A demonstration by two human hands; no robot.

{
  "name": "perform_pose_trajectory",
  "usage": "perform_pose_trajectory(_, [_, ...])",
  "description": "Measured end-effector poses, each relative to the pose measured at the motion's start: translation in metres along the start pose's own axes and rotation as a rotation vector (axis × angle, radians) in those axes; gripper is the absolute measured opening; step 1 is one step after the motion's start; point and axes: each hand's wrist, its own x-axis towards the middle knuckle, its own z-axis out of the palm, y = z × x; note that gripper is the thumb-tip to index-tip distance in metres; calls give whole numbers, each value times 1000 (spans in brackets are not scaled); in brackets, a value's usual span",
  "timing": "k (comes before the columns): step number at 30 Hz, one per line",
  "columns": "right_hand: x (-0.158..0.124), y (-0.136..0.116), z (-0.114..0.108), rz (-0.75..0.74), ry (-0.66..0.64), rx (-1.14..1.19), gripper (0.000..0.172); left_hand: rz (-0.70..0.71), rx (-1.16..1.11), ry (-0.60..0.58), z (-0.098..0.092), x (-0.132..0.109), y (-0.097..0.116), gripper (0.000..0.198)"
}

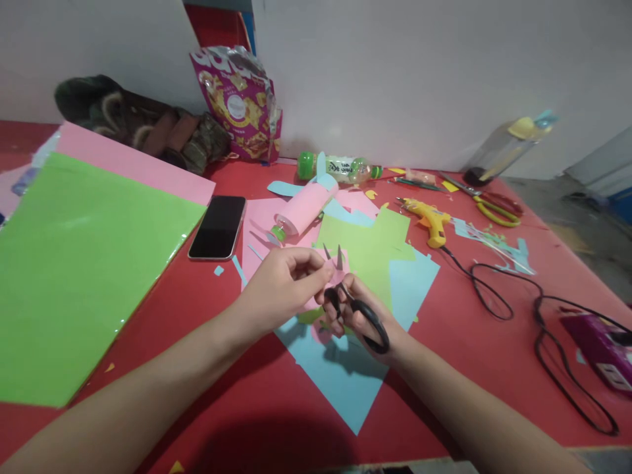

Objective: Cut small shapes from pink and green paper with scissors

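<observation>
Between the fingertips of my left hand is a small piece of pink paper. My right hand grips black-handled scissors, their blades parted and pointing away from me beside the paper. Both hands are close together above sheets of blue paper and green paper. Just beyond them lies a bottle wrapped in pink paper, with a green cap toward me and blue paper pieces at its far end. Part of the pink piece is hidden by my fingers.
A phone and a stack topped with green sheets lie left. At the back are a snack bag and a green-capped bottle. A yellow glue gun, its black cord, large scissors and a purple power strip are right.
</observation>
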Motion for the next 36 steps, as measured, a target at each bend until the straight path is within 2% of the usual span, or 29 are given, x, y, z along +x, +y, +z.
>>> perform_pose_trajectory(15, [-1, 1, 1, -94, -17, -61, 35, -38, -231, 30, 11, -3, -4, 23])
perform_pose_trajectory(36, [0, 6, 2, -125, 27, -58, 32, -39, -156, 95, 18, -6, 1, 24])
